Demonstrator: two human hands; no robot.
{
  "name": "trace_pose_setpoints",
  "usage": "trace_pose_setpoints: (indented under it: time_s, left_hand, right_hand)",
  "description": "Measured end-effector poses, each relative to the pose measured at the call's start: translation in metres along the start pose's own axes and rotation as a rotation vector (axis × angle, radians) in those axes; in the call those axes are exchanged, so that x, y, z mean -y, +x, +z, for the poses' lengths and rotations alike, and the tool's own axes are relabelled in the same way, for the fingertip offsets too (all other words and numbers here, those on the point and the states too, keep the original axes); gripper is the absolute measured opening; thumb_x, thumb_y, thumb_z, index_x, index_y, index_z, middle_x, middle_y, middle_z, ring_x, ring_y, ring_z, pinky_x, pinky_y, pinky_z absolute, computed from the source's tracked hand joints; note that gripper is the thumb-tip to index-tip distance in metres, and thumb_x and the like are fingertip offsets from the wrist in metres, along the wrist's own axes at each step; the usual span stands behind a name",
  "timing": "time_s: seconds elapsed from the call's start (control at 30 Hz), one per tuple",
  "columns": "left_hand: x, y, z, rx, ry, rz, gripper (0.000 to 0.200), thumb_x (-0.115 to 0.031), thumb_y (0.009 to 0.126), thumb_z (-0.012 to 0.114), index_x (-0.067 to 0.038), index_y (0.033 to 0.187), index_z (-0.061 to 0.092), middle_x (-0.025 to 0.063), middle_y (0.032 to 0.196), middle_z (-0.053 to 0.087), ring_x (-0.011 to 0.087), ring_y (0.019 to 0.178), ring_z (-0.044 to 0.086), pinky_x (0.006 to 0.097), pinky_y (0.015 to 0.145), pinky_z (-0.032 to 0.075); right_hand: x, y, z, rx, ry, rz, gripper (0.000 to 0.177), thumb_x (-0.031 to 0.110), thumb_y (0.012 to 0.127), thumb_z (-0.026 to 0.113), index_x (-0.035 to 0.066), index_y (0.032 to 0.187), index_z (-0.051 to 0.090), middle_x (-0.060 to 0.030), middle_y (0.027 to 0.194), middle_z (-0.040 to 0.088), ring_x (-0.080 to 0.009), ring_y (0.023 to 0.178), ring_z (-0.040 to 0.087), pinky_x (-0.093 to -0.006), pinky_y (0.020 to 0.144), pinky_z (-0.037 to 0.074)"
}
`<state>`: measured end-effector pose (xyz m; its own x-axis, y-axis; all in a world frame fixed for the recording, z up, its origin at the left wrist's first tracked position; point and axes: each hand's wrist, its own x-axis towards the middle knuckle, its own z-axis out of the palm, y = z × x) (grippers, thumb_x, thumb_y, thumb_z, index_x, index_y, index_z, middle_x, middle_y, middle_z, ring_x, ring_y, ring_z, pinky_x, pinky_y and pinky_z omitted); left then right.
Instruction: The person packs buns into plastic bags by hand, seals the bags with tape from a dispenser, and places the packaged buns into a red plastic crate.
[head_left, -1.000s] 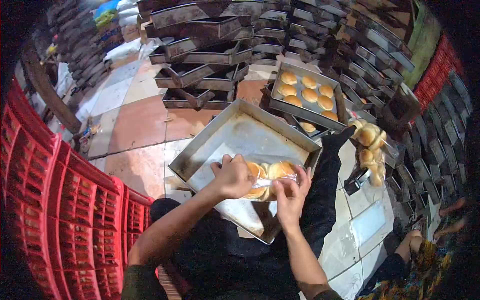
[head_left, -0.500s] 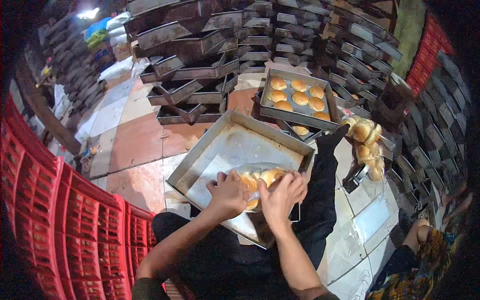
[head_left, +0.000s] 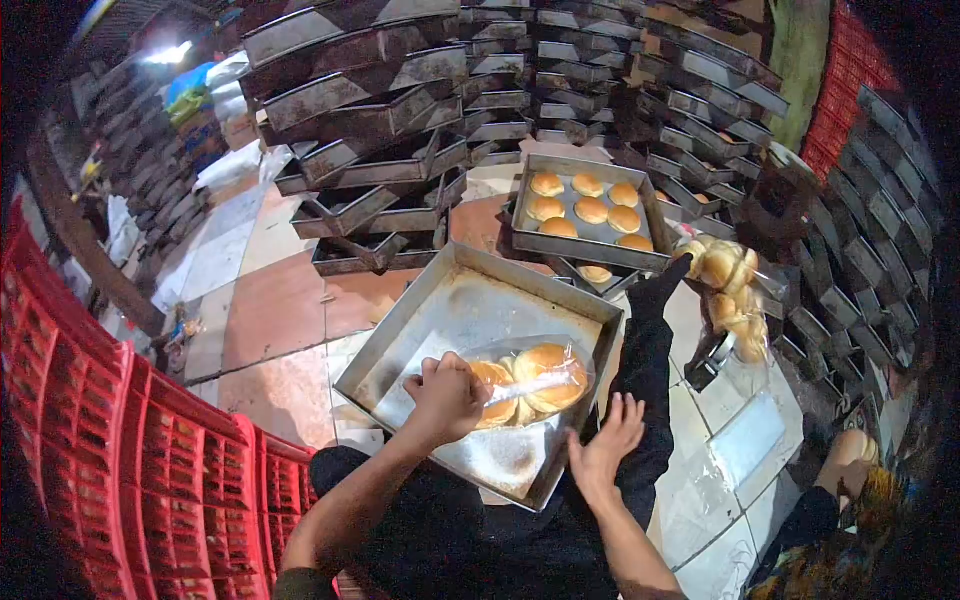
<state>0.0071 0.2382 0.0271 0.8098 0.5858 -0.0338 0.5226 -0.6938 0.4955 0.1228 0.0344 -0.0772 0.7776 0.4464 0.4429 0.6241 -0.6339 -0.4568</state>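
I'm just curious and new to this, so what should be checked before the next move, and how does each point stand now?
1. Left hand has a grip on one end of the bagged buns: ok.
2. Right hand clear of the bag: ok, fingers spread beside it.
3. Bagged buns over the near tray: ok.
4. Bag end closed: cannot tell, the left hand hides it.
5. Loose buns in the far tray bagged: not ok, they are bare.
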Motion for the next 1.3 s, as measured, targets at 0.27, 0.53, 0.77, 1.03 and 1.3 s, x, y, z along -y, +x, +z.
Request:
trace_pose_setpoints:
  time_s: [0.27, 0.53, 0.77, 1.03, 1.3]
  left_hand:
    - [0.001, -0.008, -0.003, 0.058, 0.023, 0.053, 0.021, -0.034, 0.077, 0.065, -0.013, 0.079, 0.065, 0.0056, 0.103, 0.049, 0.0296, 0.101, 0.039, 0.0507, 0.08, 0.027]
    - [0.006, -0.024, -0.01, -0.08, -0.063, 0.17, 0.032, -0.036, 0.074, 0.069, -0.01, 0.092, 0.062, 0.0096, 0.104, 0.047, 0.0292, 0.105, 0.041, 0.0462, 0.087, 0.03]
    - [0.001, -0.058, 0.002, -0.455, 0.214, 0.245, 0.033, -0.032, 0.071, 0.072, -0.016, 0.097, 0.061, 0.0081, 0.103, 0.048, 0.0305, 0.102, 0.041, 0.0489, 0.086, 0.028]
    - [0.012, -0.038, 0.026, -0.464, 0.022, 0.191, 0.015, -0.017, 0.076, 0.066, -0.007, 0.088, 0.064, 0.0109, 0.107, 0.051, 0.0324, 0.102, 0.043, 0.0456, 0.086, 0.03]
    - [0.013, -0.048, 0.033, -0.308, -0.332, 0.177, 0.008, -0.007, 0.079, 0.063, 0.001, 0.079, 0.064, 0.0125, 0.098, 0.051, 0.0245, 0.094, 0.046, 0.0341, 0.08, 0.037]
  right_hand:
    - [0.085, 0.09, -0.046, 0.155, 0.289, -0.747, 0.018, 0.021, 0.078, 0.063, 0.008, 0.091, 0.061, -0.0102, 0.108, 0.052, -0.0328, 0.114, 0.042, -0.0485, 0.097, 0.029]
    - [0.086, 0.109, -0.031, 0.589, 0.364, -0.875, 0.02, 0.025, 0.083, 0.059, 0.007, 0.089, 0.063, -0.0086, 0.106, 0.051, -0.03, 0.113, 0.04, -0.0463, 0.096, 0.029]
    - [0.078, 0.098, -0.022, 0.588, 0.534, -0.707, 0.016, 0.017, 0.081, 0.059, 0.003, 0.088, 0.063, -0.0106, 0.112, 0.047, -0.0337, 0.113, 0.037, -0.0457, 0.097, 0.031]
    - [0.07, 0.086, -0.018, 0.402, 0.554, -0.692, 0.014, 0.011, 0.08, 0.062, -0.002, 0.085, 0.061, -0.0136, 0.118, 0.042, -0.0358, 0.121, 0.031, -0.0441, 0.099, 0.031]
    - [-0.073, 0.106, -0.045, -0.13, 0.202, -0.07, 0.031, 0.014, 0.075, 0.061, 0.001, 0.102, 0.055, -0.0235, 0.103, 0.053, -0.0385, 0.099, 0.05, -0.0443, 0.082, 0.042]
